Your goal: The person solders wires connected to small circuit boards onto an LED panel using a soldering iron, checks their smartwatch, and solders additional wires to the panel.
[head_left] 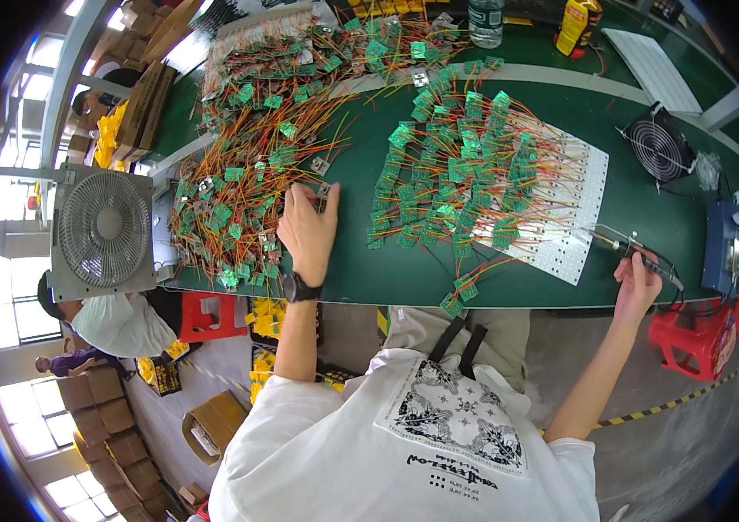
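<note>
My left hand [307, 230], with a dark watch on its wrist, is at the right edge of a big heap of small green circuit boards with red and yellow wires [234, 204]. Its thumb stands apart from its fingers, and a small silvery piece [322, 189] lies by the fingertips. My right hand [636, 276] grips a soldering iron [648, 259], whose thin metal end points left toward the edge of a white perforated board [565, 252]. Rows of wired green boards [452, 165] lie across the left part of that white board and on the green table.
A black round fan [655, 150] stands at the right, near a blue soldering station [723, 248]. Behind are a clear bottle [486, 24] and a yellow-red can [577, 28]. A grey fan [107, 224] stands left of the table [352, 283]. Red stools [691, 344] are below.
</note>
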A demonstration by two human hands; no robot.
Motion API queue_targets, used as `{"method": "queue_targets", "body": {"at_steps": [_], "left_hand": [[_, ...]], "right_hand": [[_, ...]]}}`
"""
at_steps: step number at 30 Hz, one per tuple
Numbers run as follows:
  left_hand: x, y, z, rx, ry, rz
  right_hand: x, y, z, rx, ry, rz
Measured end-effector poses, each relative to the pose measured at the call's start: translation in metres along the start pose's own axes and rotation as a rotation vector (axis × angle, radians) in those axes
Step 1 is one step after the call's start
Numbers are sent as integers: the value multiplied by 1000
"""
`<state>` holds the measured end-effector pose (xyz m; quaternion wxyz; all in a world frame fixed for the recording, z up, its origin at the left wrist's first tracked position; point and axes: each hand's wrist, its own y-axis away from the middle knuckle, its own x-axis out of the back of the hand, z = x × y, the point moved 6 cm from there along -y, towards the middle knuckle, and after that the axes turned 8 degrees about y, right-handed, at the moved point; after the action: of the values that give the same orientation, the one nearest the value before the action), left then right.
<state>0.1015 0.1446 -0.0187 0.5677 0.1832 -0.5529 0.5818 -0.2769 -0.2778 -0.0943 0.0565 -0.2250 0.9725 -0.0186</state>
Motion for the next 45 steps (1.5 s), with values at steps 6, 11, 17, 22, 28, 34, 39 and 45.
{"method": "queue_targets", "body": {"at_steps": [6, 11, 17, 22, 28, 34, 39, 45], "left_hand": [[-22, -38, -15, 32, 38, -320], [7, -29, -7, 351, 953, -553], [28, 11, -10, 450, 1228, -477], [3, 38, -29, 459, 1039, -626], [-4, 44, -20, 476, 1062, -711], [-3, 49, -12, 429, 1031, -762], [0, 50, -13, 424, 1002, -831], [15, 52, 8, 209, 905, -803]], "right_hand": [[-6, -1, -5, 0, -4, -37], [-4, 1, -2, -4, -16, -27], [2, 2, -2, -5, -23, 11], [-2, 1, -6, 1, -5, -4], [-3, 2, -8, 11, -14, -4], [-3, 1, -4, 0, -39, -31], [-1, 0, -4, 9, -48, 32], [4, 2, -6, -12, -46, 41]]}}
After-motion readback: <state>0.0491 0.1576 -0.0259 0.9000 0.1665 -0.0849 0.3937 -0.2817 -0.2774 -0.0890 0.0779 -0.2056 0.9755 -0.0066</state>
